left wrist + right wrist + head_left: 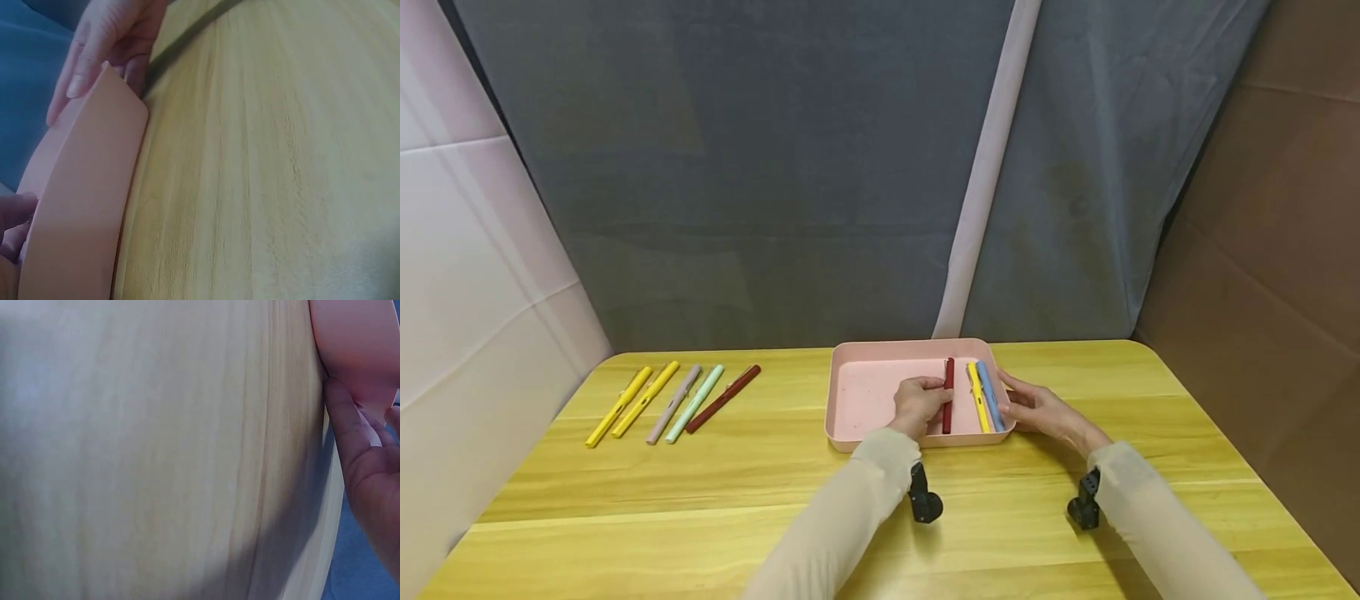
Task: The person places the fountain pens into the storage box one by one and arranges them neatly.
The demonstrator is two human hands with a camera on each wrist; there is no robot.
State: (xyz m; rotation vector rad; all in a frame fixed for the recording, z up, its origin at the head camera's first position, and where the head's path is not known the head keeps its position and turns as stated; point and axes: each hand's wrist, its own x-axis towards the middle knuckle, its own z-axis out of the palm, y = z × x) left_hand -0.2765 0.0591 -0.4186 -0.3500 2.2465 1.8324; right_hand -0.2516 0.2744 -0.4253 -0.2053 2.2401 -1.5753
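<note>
Pale sleeves (831,533) reach a pink tray (867,379), where the left hand (917,406) pinches a red pen (948,417), long axis pointing away, left of a yellow pen (978,398), while the right hand (1049,413), fingers spread, touches the tray.

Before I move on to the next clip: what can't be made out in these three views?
- Head: the lower fingers of the left hand, hidden by the hand itself.
- Head: any lettering on the dark red pen it holds, too small to read.
- Left wrist: that pen, hidden behind the wall of the pink tray.
- Right wrist: parts of the right hand and tray, cut off by the right edge.
</note>
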